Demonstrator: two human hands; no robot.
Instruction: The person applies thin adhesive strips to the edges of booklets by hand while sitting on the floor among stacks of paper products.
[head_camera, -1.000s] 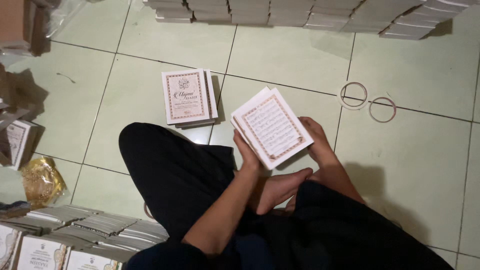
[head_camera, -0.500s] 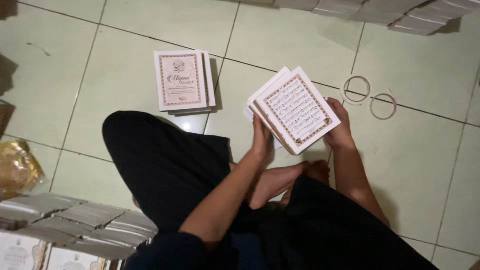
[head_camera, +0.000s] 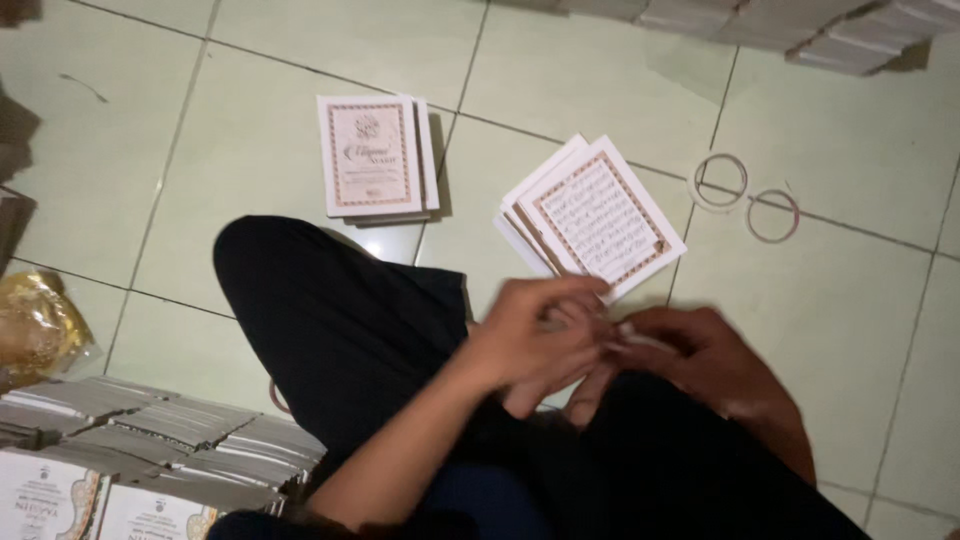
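The person sits on the tiled floor (head_camera: 250, 150), legs crossed, with both hands brought together over the lap. The left hand (head_camera: 530, 335) and right hand (head_camera: 700, 355) meet fingertip to fingertip, curled around something small and pale between them; motion blur hides what it is, so whether either hand truly grips it cannot be told.

The fanned stack of booklets (head_camera: 595, 215) lies on the floor directly ahead of the hands, just beyond the fingertips and not touching them. Its nearest corner points toward the gap between the two hands. The stack is rotated: its long axis runs diagonally, from far left to near right. Both hands are about equally close; the left hand sits nearer the stack's near-left edge, the right hand nearer its lower right corner.

A second booklet stack (head_camera: 375, 155) lies squared up farther left, beyond the knee. Two rubber bands (head_camera: 745, 195) rest on the floor to the right of the fanned stack, apart from it. More bundled booklets (head_camera: 150, 440) are piled at the person's left.
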